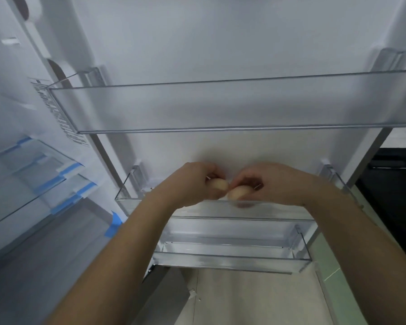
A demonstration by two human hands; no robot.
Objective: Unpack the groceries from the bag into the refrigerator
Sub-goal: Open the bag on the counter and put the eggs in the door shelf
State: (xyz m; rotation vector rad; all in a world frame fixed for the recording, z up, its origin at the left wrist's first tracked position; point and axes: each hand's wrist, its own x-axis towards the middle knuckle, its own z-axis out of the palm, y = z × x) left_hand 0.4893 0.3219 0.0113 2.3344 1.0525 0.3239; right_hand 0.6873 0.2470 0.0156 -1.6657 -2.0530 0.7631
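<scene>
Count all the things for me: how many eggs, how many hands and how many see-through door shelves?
Eggs: 2, one in the left hand at, one in the right hand at
Hands: 2
Clear door shelves: 3, top, middle, bottom
Total: 7

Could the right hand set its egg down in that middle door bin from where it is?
Probably yes: the right hand holds its egg just above the middle door bin, with nothing visible in between.

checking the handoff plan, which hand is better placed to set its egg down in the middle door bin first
Roughly equal: the left hand and right hand each hold an egg over the middle door bin. The right egg sits slightly lower, nearer the front rim.
</scene>
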